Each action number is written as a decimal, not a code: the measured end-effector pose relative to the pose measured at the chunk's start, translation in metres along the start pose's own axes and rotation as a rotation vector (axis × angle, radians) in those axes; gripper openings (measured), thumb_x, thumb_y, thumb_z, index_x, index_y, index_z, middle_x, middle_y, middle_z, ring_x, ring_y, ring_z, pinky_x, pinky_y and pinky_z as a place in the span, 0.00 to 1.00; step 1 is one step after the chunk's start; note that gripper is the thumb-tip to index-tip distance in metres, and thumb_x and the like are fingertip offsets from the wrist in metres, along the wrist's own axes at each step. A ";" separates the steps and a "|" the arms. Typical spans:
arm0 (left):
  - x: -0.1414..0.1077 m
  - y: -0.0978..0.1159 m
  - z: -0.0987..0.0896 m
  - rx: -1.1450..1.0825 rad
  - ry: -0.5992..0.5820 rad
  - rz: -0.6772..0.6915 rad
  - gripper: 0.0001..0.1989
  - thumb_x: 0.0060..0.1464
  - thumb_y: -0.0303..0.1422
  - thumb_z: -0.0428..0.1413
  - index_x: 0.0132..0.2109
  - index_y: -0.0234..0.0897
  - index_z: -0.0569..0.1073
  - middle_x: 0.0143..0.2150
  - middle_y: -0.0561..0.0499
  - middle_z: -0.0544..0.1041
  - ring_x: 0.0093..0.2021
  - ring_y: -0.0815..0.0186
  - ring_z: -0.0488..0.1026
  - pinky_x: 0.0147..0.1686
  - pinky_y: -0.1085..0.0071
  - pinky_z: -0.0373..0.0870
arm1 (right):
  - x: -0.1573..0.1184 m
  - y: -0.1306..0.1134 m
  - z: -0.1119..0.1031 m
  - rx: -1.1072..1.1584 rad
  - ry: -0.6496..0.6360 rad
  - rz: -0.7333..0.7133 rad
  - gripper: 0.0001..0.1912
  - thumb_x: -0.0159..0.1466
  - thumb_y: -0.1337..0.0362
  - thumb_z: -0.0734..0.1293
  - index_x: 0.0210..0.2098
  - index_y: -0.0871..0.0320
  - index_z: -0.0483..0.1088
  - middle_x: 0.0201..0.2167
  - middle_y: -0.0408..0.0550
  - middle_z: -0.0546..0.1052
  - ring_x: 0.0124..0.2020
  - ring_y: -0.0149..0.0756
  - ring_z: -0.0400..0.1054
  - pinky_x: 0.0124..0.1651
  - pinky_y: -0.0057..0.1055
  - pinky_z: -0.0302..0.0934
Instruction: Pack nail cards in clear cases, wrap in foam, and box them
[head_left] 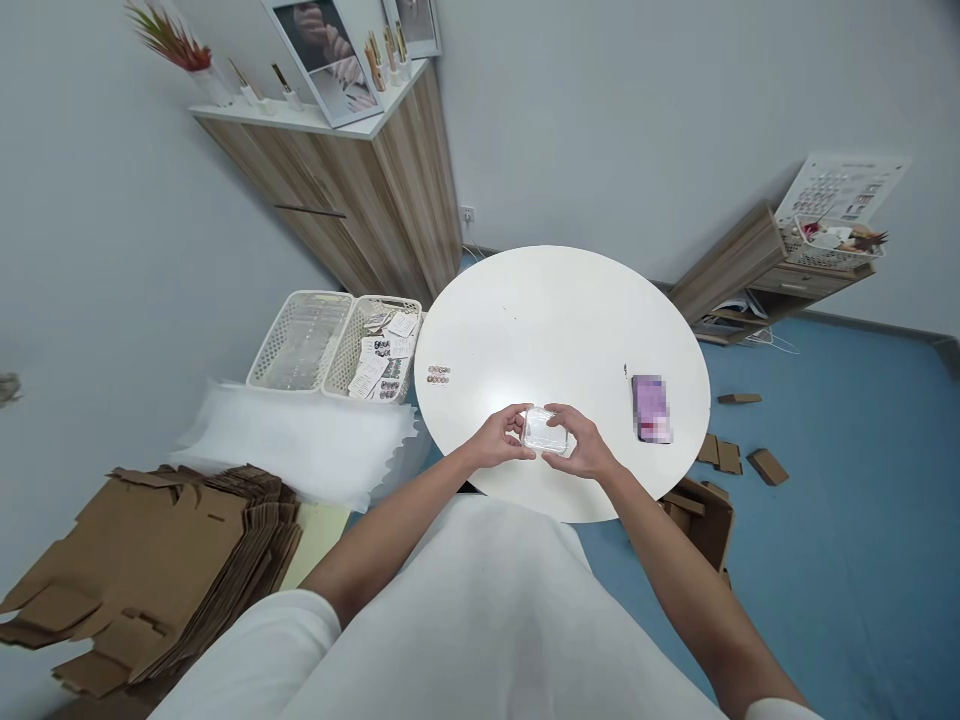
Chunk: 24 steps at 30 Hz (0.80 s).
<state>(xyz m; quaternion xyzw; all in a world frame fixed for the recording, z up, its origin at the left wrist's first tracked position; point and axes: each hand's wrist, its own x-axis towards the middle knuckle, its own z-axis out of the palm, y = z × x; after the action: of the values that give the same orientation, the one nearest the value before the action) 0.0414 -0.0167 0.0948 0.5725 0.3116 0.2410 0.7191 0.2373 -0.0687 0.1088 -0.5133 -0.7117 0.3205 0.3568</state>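
A small clear plastic box (545, 430) is held between both hands above the near part of the round white table (555, 300). My left hand (501, 437) grips its left edge between thumb and fingers. On the other side, my right hand (577, 442) pinches the right edge, with a finger reaching over the top. What the box contains is too small to make out. Small printed stickers or cards (439, 375) lie at the table's left. To the right lies a purple, pixelated object (651, 408).
White baskets (300, 295) stand left of the table, one holding printed cards. Translucent sheets (300, 440) and stacked flat cardboard (165, 560) are at the lower left. Small brown boxes (767, 467) lie on the blue floor at right. A wooden cabinet (405, 170) stands behind.
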 end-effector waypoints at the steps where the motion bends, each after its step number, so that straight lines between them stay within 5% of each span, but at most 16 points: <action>1: 0.000 0.000 0.001 -0.012 0.000 -0.006 0.39 0.32 0.32 0.65 0.54 0.42 0.61 0.35 0.51 0.66 0.36 0.68 0.66 0.33 0.70 0.67 | -0.001 0.002 0.001 0.018 0.007 0.002 0.22 0.44 0.61 0.69 0.39 0.54 0.63 0.49 0.54 0.65 0.48 0.44 0.62 0.40 0.38 0.61; 18: -0.005 -0.004 0.013 -0.089 0.050 -0.098 0.40 0.38 0.27 0.61 0.59 0.45 0.54 0.36 0.52 0.68 0.36 0.70 0.69 0.36 0.69 0.66 | -0.006 0.010 0.002 0.163 0.040 0.086 0.23 0.43 0.60 0.70 0.38 0.54 0.62 0.49 0.54 0.64 0.47 0.45 0.63 0.39 0.37 0.61; 24: -0.010 -0.014 0.009 -0.135 0.137 -0.266 0.22 0.41 0.30 0.60 0.46 0.36 0.66 0.30 0.52 0.70 0.29 0.72 0.70 0.33 0.69 0.67 | -0.011 0.010 0.001 0.198 -0.022 0.134 0.24 0.45 0.57 0.70 0.40 0.54 0.63 0.50 0.54 0.65 0.49 0.44 0.62 0.44 0.38 0.60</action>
<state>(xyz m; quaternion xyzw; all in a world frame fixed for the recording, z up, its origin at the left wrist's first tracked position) 0.0412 -0.0329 0.0843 0.4588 0.4161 0.2023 0.7585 0.2436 -0.0768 0.0980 -0.5183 -0.6448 0.4178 0.3755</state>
